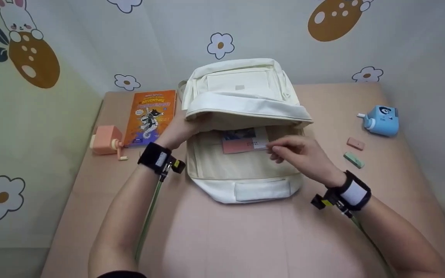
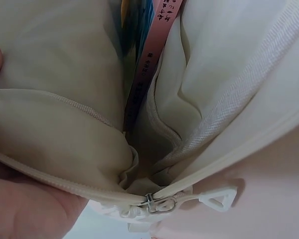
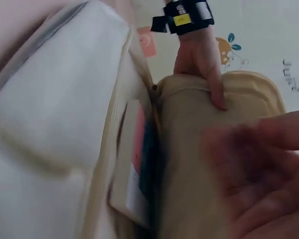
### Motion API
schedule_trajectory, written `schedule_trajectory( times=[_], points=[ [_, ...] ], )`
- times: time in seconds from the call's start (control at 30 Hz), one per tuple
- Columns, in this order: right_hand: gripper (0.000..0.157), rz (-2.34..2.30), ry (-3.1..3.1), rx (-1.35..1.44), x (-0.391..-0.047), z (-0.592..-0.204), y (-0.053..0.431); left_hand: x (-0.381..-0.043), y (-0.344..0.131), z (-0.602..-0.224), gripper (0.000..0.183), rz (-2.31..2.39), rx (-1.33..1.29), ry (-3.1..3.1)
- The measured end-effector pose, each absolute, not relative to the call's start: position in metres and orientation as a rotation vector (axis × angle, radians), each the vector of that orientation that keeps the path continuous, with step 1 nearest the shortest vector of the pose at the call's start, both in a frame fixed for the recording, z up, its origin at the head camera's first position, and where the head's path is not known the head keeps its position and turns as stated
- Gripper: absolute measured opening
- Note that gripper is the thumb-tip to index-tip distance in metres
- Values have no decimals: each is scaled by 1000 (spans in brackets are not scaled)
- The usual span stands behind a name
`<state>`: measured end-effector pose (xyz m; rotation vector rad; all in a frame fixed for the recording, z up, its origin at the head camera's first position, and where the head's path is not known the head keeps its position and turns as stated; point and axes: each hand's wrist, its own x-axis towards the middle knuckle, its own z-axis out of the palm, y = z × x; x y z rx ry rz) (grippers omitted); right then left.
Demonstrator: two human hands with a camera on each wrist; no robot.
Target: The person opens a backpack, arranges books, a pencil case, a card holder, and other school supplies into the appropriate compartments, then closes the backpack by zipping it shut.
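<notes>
A cream backpack point(image 1: 242, 102) lies on the table with its main compartment unzipped. My left hand point(image 1: 180, 129) grips the raised flap at its left edge; the right wrist view shows that thumb point(image 3: 217, 92) on the inner side, with the fingers hidden behind the fabric. Inside the compartment is a book point(image 1: 240, 146) with a pink and white cover, its upper part under the flap. In the left wrist view the book's pink spine point(image 2: 152, 59) stands between the cloth walls. My right hand point(image 1: 303, 154) hovers by the book's right corner, fingers loosely bent and holding nothing.
An orange comic book point(image 1: 153, 116) and a pink crank pencil sharpener point(image 1: 107, 139) are on the left. Over on the right sit a blue crank sharpener point(image 1: 383, 120), a pink eraser point(image 1: 355, 143) and a green eraser point(image 1: 354, 160). A patterned curtain point(image 1: 168, 46) rises behind the table.
</notes>
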<state>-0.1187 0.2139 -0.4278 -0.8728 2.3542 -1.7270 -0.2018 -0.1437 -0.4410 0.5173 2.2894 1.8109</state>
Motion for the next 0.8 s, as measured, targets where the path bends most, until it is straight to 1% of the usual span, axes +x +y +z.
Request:
schedule_trajectory(
  times=[0.1,0.17,0.23,0.37,0.43,0.47,0.53,0.6,0.7,0.8],
  points=[
    [19,-1966,2608,-1181,-119,-420,224,-201,-144,-440,69,1810,514,2288],
    [26,-2029,2813,-1246,-124,-413,231,-201,-144,-441,69,1809,511,2293],
    [41,-2013,2923,-1202,-131,-408,240,-201,-144,-441,70,1801,500,2301],
    [76,-1767,2910,-923,-147,-416,257,-202,-144,-444,72,1777,471,2313],
    [85,-1673,2812,-768,-160,-431,265,-202,-144,-444,74,1777,461,2308],
    [86,-1635,2767,-703,-167,-438,269,-202,-144,-444,75,1779,464,2308],
    [84,-1592,2693,-629,-182,-453,274,-201,-144,-443,76,1796,482,2291],
    [81,-1545,2662,-603,-194,-464,276,-199,-143,-439,75,1807,494,2275],
    [81,-1487,2653,-588,-206,-470,274,-193,-141,-429,71,1814,510,2257],
    [70,-1448,2659,-563,-209,-470,271,-188,-140,-419,68,1802,504,2258]
  ],
)
